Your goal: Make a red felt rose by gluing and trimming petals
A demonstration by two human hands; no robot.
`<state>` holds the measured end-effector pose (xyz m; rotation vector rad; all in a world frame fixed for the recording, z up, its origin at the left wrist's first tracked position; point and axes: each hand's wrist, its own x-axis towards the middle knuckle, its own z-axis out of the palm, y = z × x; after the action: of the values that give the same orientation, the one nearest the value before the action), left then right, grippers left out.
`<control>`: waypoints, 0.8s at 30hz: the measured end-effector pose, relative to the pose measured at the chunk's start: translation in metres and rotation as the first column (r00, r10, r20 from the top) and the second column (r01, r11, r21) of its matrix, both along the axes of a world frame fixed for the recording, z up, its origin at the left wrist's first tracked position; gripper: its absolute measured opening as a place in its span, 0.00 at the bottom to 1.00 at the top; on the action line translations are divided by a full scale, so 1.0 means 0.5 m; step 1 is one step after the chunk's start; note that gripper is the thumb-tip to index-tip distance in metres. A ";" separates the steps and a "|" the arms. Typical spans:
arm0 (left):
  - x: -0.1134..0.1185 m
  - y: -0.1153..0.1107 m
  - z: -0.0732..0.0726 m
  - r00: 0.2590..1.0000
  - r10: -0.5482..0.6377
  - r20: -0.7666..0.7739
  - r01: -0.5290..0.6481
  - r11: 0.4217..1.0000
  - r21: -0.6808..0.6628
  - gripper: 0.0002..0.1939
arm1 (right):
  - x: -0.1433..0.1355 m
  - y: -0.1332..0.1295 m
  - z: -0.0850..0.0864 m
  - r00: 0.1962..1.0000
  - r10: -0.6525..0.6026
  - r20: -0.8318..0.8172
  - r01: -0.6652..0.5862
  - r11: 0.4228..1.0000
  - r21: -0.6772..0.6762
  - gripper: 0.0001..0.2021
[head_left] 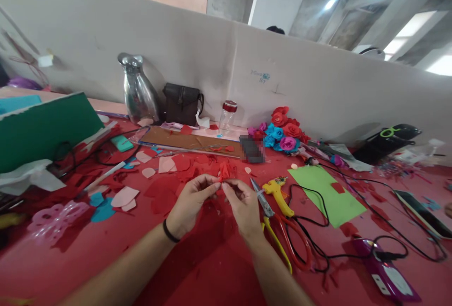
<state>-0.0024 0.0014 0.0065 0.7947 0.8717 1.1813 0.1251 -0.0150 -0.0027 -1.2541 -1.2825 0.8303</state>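
Observation:
Both my hands meet over the red table [106, 249] at its middle. My left hand [192, 202] and my right hand [243, 207] pinch the same small piece of red paper [224, 172] between their fingertips, holding it up a little above the table. A black band circles my left wrist. Loose red and pink paper petals [165, 165] lie just beyond my hands. Scissors [263, 202] with yellow and red handles rest right beside my right hand.
A yellow glue gun [278, 193] with a black cord lies on the right, next to a green sheet [326, 193]. Paper roses [282, 132], a jar [227, 115], a dark bag [181, 103] and a silver vase [137, 89] stand along the back partition. A green board [42, 127] is at left.

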 end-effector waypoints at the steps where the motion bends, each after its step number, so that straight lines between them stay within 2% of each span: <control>1: -0.002 0.001 0.001 1.000 0.000 0.007 0.000 1.000 0.001 0.09 | 0.015 -0.001 0.010 0.993 -0.042 0.114 0.039 0.999 0.034 0.11; 2: -0.004 0.003 0.001 1.000 -0.002 0.022 0.003 1.000 -0.006 0.10 | 0.036 -0.001 0.021 0.960 -0.116 0.256 0.101 0.992 0.070 0.12; 3: -0.007 0.005 0.002 0.999 -0.008 0.039 0.009 1.000 -0.019 0.10 | 0.062 -0.001 0.032 0.880 -0.205 0.428 0.173 0.978 0.112 0.12; 4: -0.009 0.007 0.003 0.998 -0.014 0.057 0.016 0.999 -0.034 0.11 | 0.092 -0.001 0.041 0.747 -0.319 0.584 0.297 0.945 0.136 0.11; 5: -0.012 0.010 0.004 0.997 -0.018 0.074 0.022 0.999 -0.046 0.11 | 0.124 0.000 0.048 0.607 -0.360 0.709 0.413 0.905 0.105 0.10; 6: -0.014 0.012 0.005 0.996 -0.016 0.090 0.020 0.998 -0.054 0.12 | 0.155 0.001 0.051 0.507 -0.308 0.805 0.486 0.873 0.028 0.09; 7: -0.016 0.014 0.006 0.994 -0.008 0.105 0.015 0.998 -0.059 0.12 | 0.184 0.002 0.050 0.446 -0.219 0.868 0.531 0.845 -0.059 0.08; 9: -0.019 0.017 0.008 0.990 0.013 0.137 -0.003 0.997 -0.077 0.12 | 0.225 0.005 0.039 0.368 -0.067 0.927 0.581 0.796 -0.172 0.13; 11: -0.021 0.019 0.010 0.987 0.029 0.160 -0.011 0.993 -0.115 0.11 | 0.242 0.009 0.022 0.334 0.017 0.943 0.591 0.776 -0.223 0.17; 14: -0.024 0.020 0.011 0.983 0.027 0.182 0.001 0.989 -0.147 0.07 | 0.243 0.017 -0.001 0.308 0.045 0.950 0.595 0.770 -0.229 0.18; 18: -0.030 0.023 0.014 0.976 0.019 0.216 0.010 0.991 -0.133 0.06 | 0.245 0.028 -0.019 0.331 0.040 0.943 0.586 0.774 -0.239 0.18; 24: -0.035 0.026 0.019 0.967 0.088 0.239 -0.040 0.979 -0.201 0.05 | 0.263 0.032 -0.026 0.348 0.040 0.937 0.543 0.806 -0.236 0.12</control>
<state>-0.0199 0.0142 0.0158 0.4513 0.7964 1.2017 0.2565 0.0009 -0.0156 -2.5564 -1.6568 0.1143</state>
